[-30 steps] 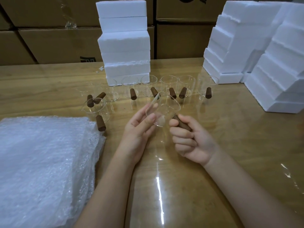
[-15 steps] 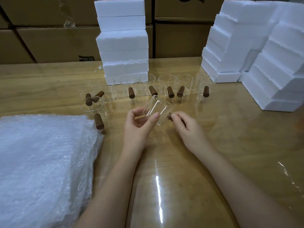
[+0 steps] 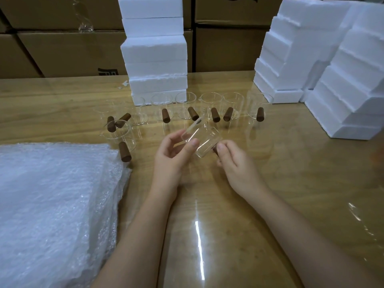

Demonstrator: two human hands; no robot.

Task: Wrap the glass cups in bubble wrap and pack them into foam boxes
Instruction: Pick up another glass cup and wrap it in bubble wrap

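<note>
Head view, nearest first: a thick stack of bubble wrap (image 3: 52,204) lies flat at the near left of the wooden table (image 3: 291,173), and no sheet appears pulled out from it or spread in front of the person. Just beyond, over the middle of the table, both hands hold one glass cup (image 3: 200,142) tipped on its side in the air. The left hand (image 3: 172,156) is half curled, thumb and fingers pinching the cup's clear wall near the rim; the right hand (image 3: 234,161) is closed loosely around the cup's brown wooden handle, which is mostly hidden under the fingers. This cup is bare, with no wrap around it. Farther back, a loose row of glass cups (image 3: 207,107) with the same brown handles stands unwrapped across the table, and a few more cluster at the left (image 3: 118,132) beside the corner of the bubble wrap. Behind them rises a stack of foam boxes (image 3: 153,50), with more foam boxes (image 3: 311,48) piled at the far right, all seemingly closed; cardboard cartons (image 3: 62,48) form the backdrop. By this showing the work looks to be at its very start: no cup seen is wrapped, none visibly sits in a foam box, and every cup in view remains to be wrapped and packed.
</note>
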